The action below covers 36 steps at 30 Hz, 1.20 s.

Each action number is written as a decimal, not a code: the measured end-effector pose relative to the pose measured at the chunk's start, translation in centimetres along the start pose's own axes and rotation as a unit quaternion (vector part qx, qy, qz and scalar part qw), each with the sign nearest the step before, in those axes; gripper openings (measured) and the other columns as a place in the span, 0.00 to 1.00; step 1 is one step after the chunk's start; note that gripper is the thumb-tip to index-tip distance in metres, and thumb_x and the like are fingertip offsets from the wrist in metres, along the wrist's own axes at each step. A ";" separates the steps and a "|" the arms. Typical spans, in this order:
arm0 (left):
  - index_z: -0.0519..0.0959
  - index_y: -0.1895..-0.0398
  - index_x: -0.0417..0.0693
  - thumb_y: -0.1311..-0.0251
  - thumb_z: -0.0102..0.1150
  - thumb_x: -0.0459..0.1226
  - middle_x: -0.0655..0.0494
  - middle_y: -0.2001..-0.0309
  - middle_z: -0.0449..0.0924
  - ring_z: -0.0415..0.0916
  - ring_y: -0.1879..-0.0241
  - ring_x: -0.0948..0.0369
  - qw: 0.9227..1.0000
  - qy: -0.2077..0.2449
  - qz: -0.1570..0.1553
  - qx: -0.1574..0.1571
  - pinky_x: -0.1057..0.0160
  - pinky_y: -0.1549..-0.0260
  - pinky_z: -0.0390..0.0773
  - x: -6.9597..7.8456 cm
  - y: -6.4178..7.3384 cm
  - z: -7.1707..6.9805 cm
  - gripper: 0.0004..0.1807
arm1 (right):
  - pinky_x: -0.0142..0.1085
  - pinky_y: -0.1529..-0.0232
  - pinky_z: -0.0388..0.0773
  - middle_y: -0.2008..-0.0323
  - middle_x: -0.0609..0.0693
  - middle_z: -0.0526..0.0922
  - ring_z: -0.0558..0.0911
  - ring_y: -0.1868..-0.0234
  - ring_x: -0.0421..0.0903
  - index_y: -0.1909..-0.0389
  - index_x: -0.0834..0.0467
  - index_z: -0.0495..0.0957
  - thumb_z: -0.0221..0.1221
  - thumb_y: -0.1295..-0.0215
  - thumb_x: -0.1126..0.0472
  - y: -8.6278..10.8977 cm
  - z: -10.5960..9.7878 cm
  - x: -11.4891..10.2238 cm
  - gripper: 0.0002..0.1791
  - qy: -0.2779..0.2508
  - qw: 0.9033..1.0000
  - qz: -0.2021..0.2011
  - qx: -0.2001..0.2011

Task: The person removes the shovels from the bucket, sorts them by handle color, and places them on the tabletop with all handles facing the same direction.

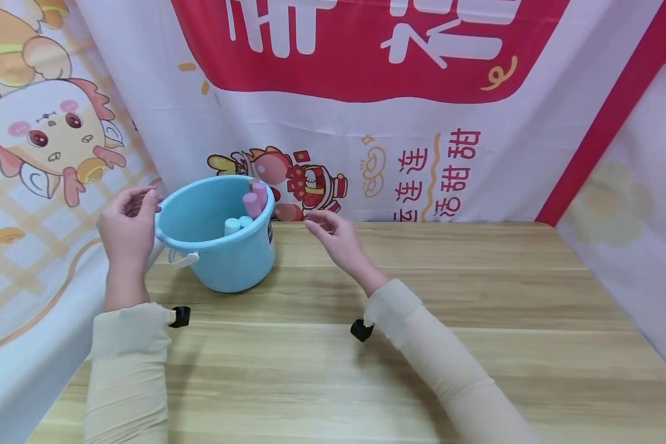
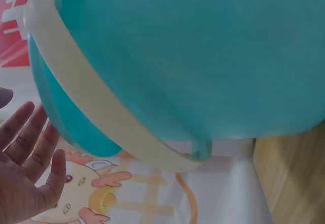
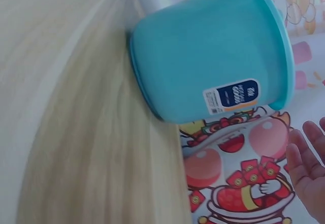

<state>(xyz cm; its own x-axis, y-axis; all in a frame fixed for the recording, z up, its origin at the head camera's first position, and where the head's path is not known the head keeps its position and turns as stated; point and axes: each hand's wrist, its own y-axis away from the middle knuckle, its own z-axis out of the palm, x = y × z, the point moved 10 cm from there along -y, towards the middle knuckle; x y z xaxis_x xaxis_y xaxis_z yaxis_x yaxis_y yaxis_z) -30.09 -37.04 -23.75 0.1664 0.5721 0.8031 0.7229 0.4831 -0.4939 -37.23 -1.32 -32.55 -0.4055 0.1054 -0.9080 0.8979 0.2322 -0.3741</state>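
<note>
A light blue bucket (image 1: pixel 230 265) stands on the table at the back left, its white handle (image 2: pixel 101 92) hanging down on the near left side. Two pink cylinders (image 1: pixel 252 205) rise to the rim inside it, and light blue cylinders (image 1: pixel 232 226) sit lower by the same wall. My left hand (image 1: pixel 127 216) is at the bucket's left rim, fingers loosely bent; in the left wrist view the fingertips (image 2: pixel 40 115) are right at the rim. To the right of the bucket, my right hand (image 1: pixel 335 240) is raised over the table, apart from it, with relaxed fingers and nothing held.
The wooden table (image 1: pixel 422 345) extends to the front and right. A printed white and red cloth (image 1: pixel 366 123) hangs along its back edge, and a cartoon-patterned cloth (image 1: pixel 44 203) covers the left side. Another pale cloth (image 1: pixel 633 203) hangs on the right.
</note>
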 end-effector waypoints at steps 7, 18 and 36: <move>0.83 0.41 0.42 0.26 0.55 0.49 0.71 0.61 0.82 0.77 0.62 0.75 0.999 0.000 -0.030 0.014 0.72 0.53 0.79 -1.9 -0.5 -0.2 0.23 | 0.43 0.47 0.83 0.48 0.57 0.85 0.84 0.49 0.57 0.39 0.63 0.79 0.60 0.24 0.57 -0.2 1.9 1.0 0.19 -0.076 0.996 0.047 -0.011; 0.84 0.40 0.46 0.28 0.55 0.50 0.71 0.60 0.81 0.74 0.64 0.76 0.997 -0.024 -0.059 0.043 0.73 0.54 0.77 -4.6 -1.5 -1.0 0.23 | 0.37 0.47 0.83 0.44 0.59 0.83 0.84 0.48 0.57 0.35 0.63 0.77 0.60 0.24 0.55 -0.4 5.7 1.2 0.23 -0.190 0.973 0.127 -0.040; 0.71 0.26 0.51 0.27 0.53 0.54 0.63 0.53 0.81 0.77 0.71 0.78 0.982 -0.016 -0.170 -0.075 0.78 0.70 0.76 -7.5 -1.9 0.6 0.31 | 0.39 0.48 0.83 0.52 0.57 0.86 0.87 0.57 0.47 0.28 0.58 0.69 0.61 0.25 0.60 -0.3 8.5 0.9 0.28 -0.292 0.938 0.188 -0.012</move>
<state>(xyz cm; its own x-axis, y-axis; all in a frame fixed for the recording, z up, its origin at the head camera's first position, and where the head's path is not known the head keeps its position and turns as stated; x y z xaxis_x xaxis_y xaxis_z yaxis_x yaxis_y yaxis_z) -33.11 -41.89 -29.04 -0.1213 0.4167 0.9009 0.8245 0.5477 -0.1424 -36.42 -9.54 -34.91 0.1075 -0.3618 -0.9260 0.9515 0.3075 -0.0097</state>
